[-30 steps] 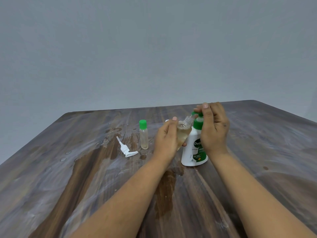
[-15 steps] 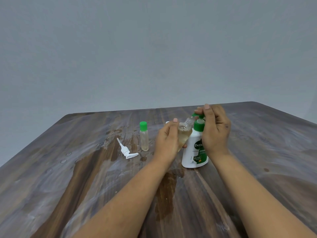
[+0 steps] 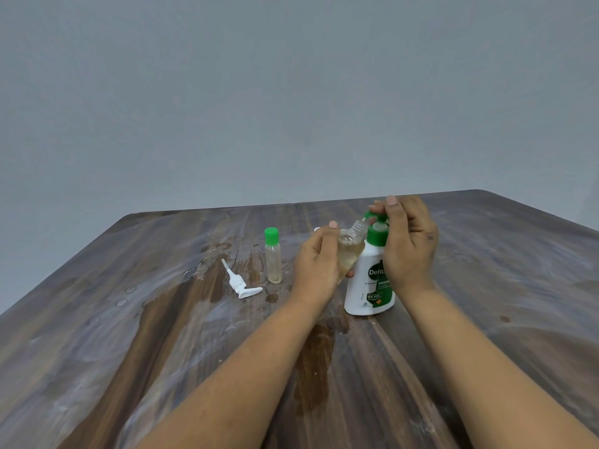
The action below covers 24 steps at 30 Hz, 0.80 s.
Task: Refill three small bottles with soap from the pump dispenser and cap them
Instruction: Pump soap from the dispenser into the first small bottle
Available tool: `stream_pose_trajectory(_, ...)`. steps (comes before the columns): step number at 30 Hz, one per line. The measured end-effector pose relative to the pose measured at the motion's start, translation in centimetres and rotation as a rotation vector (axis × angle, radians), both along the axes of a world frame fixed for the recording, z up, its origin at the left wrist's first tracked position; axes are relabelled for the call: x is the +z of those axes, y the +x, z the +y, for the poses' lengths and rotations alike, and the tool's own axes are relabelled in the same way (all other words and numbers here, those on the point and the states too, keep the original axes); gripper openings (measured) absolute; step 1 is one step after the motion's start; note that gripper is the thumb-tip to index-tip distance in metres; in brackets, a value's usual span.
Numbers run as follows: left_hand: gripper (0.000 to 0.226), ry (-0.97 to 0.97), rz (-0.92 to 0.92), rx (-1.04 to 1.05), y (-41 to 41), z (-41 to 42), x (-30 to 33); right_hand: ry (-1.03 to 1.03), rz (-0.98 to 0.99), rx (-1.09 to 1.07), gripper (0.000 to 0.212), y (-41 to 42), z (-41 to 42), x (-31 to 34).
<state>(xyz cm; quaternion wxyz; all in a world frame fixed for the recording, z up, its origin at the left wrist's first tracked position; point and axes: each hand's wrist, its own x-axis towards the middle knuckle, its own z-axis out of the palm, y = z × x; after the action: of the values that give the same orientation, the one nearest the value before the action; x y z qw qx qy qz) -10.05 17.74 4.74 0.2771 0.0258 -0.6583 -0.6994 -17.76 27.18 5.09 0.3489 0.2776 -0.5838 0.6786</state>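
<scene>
1. The left hand point(image 3: 316, 265) holds a small uncapped bottle point(image 3: 350, 251), fingers curled round its body, tilted so its threaded neck points up and to the right toward the dispenser's spout.
2. The bottle is clear and partly filled with pale yellowish soap; its mouth sits just beside the green pump head.
3. The right hand point(image 3: 408, 251) is at the top of the pump dispenser point(image 3: 369, 286), its fingers curled over the green pump head point(image 3: 376, 218) and pressing on it; the palm lies alongside the dispenser's right side.
4. The dispenser is white with a green label and collar, and stands upright on the desk point(image 3: 162, 351).
5. To the left of the left hand, a second small bottle point(image 3: 273, 259) stands upright with a green cap on, holding pale soap.
6. Near that bottle, farther left, a loose white pump piece point(image 3: 241, 285) lies flat on the desk.
7. The desk's wood-grain top shows wet patches and droplets point(image 3: 207, 251) around these things.
</scene>
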Motion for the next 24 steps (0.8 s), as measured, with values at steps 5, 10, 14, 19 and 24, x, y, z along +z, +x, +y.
stream_pose_trajectory(5, 0.038, 0.015, -0.001, -0.010, -0.10, 0.04, 0.07, 0.042, -0.023, 0.001, 0.031, -0.20, -0.12, 0.16)
stream_pose_trajectory(10, 0.038, 0.019, 0.001, -0.014, -0.03, 0.05, 0.17, 0.030, 0.021, -0.020, 0.032, -0.05, -0.19, 0.18)
stream_pose_trajectory(14, 0.038, -0.006, -0.015, -0.004, -0.01, -0.07, 0.15, -0.042, 0.008, 0.007, 0.033, 0.25, -0.28, 0.08)
stream_pose_trajectory(19, 0.038, 0.008, -0.009, -0.008, -0.08, -0.01, 0.09, 0.000, -0.010, -0.004, 0.033, 0.14, -0.17, 0.22)
stream_pose_trajectory(24, 0.037, 0.014, -0.011, -0.018, -0.05, 0.01, 0.08, 0.062, 0.006, -0.038, 0.031, -0.30, -0.14, 0.07)
